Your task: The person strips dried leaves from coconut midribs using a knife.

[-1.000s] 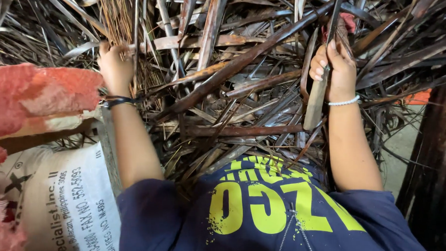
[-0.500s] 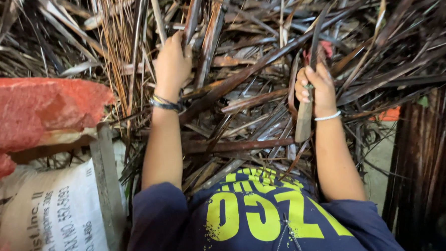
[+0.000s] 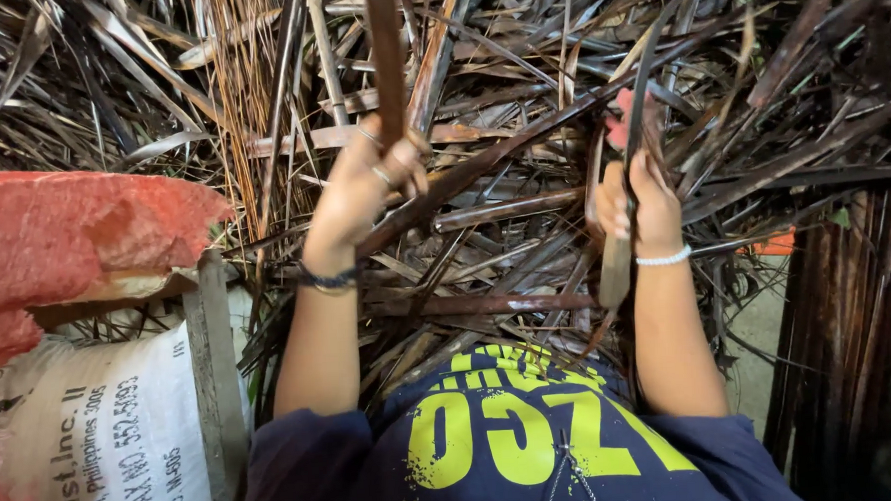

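Scanning from my left: one crumbly red foam-like block [image 3: 60, 242] sits above one white woven printed sack [image 3: 94, 456]. Next, my left hand [image 3: 367, 184], rings and dark wristband on, is closed around a long brown dried frond stalk [image 3: 387, 63] rising upright. Tangled dry brown palm fronds [image 3: 525, 237] crowd everything between. My right hand [image 3: 639, 207], white bracelet on, grips a dull grey knife blade [image 3: 615, 268] pointing down.

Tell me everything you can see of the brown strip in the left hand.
The brown strip is a long, narrow, flat piece that looks like dried palm leaf stalk, dark reddish-brown. It stands nearly upright, running out of the top of the view. The left hand grips its lower end, above the pile of dried fronds.
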